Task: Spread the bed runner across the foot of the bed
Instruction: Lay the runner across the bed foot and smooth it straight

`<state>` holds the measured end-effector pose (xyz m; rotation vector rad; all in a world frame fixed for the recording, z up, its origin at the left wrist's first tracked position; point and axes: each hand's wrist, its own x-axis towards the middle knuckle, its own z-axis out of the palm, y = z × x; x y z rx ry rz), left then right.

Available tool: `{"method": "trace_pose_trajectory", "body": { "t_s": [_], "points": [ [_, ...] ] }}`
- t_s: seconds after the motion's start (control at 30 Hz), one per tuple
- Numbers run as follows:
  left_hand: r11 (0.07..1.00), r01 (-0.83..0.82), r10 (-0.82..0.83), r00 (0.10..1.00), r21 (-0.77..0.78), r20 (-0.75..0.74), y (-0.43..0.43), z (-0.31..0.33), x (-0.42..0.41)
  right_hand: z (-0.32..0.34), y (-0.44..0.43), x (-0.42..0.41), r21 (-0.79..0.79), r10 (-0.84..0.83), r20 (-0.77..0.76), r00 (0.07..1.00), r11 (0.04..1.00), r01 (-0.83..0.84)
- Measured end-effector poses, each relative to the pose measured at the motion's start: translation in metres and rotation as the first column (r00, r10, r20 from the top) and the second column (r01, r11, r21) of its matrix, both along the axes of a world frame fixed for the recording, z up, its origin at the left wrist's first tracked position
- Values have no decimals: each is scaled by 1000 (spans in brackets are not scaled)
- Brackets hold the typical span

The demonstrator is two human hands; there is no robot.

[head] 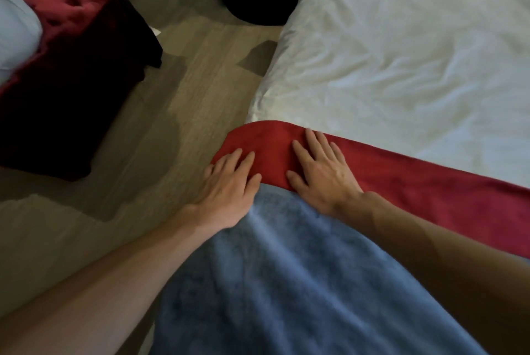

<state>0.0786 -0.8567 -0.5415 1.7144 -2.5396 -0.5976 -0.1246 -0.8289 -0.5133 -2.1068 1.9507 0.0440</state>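
Bed runner: long red velvet-like strip of cloth (430, 191), laid as a band from centre frame out to the right edge; its left end droops over the side of the bed at centre.
Bed cover: white, creased duvet (401, 53), upper right, lying beyond the runner.
Blanket: blue fleecy cloth (286, 283), lower centre, its upper edge meeting the runner's near edge.
Left hand (229, 182): fingers straight and spread, grasping nothing, laid flat on the runner's drooping end.
Right hand (321, 174): fingers straight and spread, grasping nothing, pressed flat on the runner just right of the left hand.
Surroundings: pale wood-look floor (186, 96), centre left; dark red tufted seat (66, 39), upper left.
Step in hand (judged): smoothing the runner's end over the bed's side.
Advice: stroke outward with flat palms, one hand pinning the strip so the soft pile does not slide; keep the far edge straight against the white cover and let the end hang squarely; check the unseen right end for an equal drop.
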Motion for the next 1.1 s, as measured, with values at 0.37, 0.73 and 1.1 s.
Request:
{"method": "trace_pose_trajectory", "body": {
  "t_s": [0.37,0.73,1.1],
  "points": [
    [996,36,-35,999,-76,14,86,26,6,15,130,-5,-13,-30,104,994,999,31],
    [996,-8,11,999,-88,35,208,43,53,27,260,36,-57,115,122,986,992,-108],
    [994,42,-48,997,-104,-54,268,41,103,19,321,97,-230,173,-40,984,957,-177]
  ]
}}
